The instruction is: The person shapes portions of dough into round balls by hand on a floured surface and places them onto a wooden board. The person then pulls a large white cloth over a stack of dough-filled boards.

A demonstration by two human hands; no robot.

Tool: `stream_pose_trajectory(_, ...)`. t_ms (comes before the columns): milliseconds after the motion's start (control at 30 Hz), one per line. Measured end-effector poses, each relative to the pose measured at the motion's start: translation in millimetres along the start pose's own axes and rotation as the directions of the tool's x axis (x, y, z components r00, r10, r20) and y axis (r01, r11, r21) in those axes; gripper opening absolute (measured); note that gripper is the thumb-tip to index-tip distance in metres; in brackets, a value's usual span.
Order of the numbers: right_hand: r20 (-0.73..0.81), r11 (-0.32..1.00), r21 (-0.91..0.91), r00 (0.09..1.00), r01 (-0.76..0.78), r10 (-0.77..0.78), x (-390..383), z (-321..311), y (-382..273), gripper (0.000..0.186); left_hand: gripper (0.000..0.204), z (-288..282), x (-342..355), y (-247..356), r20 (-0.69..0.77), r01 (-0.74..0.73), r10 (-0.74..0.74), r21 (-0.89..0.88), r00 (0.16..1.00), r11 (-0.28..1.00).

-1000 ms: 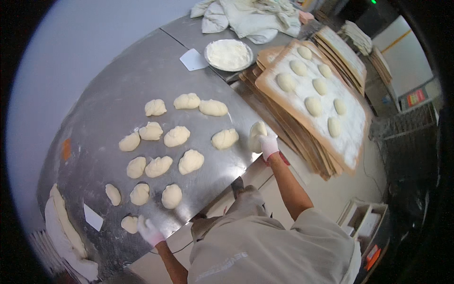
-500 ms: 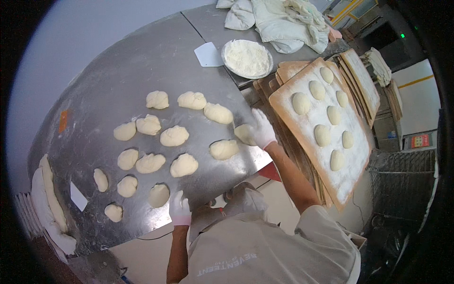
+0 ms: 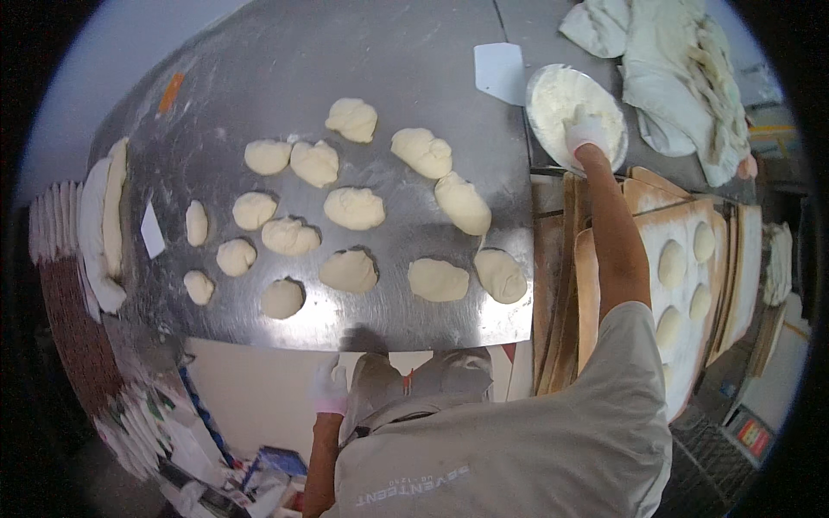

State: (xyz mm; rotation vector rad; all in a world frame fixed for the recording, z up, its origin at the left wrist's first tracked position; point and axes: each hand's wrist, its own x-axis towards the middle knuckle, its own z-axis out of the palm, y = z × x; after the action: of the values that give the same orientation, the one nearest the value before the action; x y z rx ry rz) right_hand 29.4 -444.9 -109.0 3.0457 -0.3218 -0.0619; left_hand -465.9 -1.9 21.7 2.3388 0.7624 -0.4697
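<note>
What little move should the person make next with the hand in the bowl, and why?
Probably pinch up some white powder and lift it from the bowl: the right hand is down in it, and many dough pieces lie on the metal table, where a light dusting might limit sticking.

The wearer has on a loose, beige-grey, short-sleeved cloth shirt (image 3: 518,432), spread around 5 to 6 o'clock. Its wide right sleeve (image 3: 629,350), at 4 o'clock, ends in a plain hem above the elbow. Small pale lettering (image 3: 410,488) in 2 rows crosses the chest at 6 o'clock. The left hand (image 3: 329,388), at 7 o'clock, and right hand (image 3: 585,129), at 2 o'clock, wear 2 thin white gloves with pinkish cuffs. Both forearms are bare. Grey cloth trousers (image 3: 462,369) show beyond the shirt at 6 o'clock.
</note>
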Motion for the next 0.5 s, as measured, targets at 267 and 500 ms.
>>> stream_pose_trajectory(267,-0.16,0.946,0.246,0.972,0.209,-0.173,-12,-32,0,0.049,0.029,2,2,15,0.073,0.104,-0.098,-0.076,0.992,0.992)
stream_pose_trajectory(500,0.039,0.611,0.777,0.957,0.153,-0.289,-212,-97,-103,0.046,0.028,-4,23,3,0.076,-0.163,0.176,-0.151,0.982,0.975)
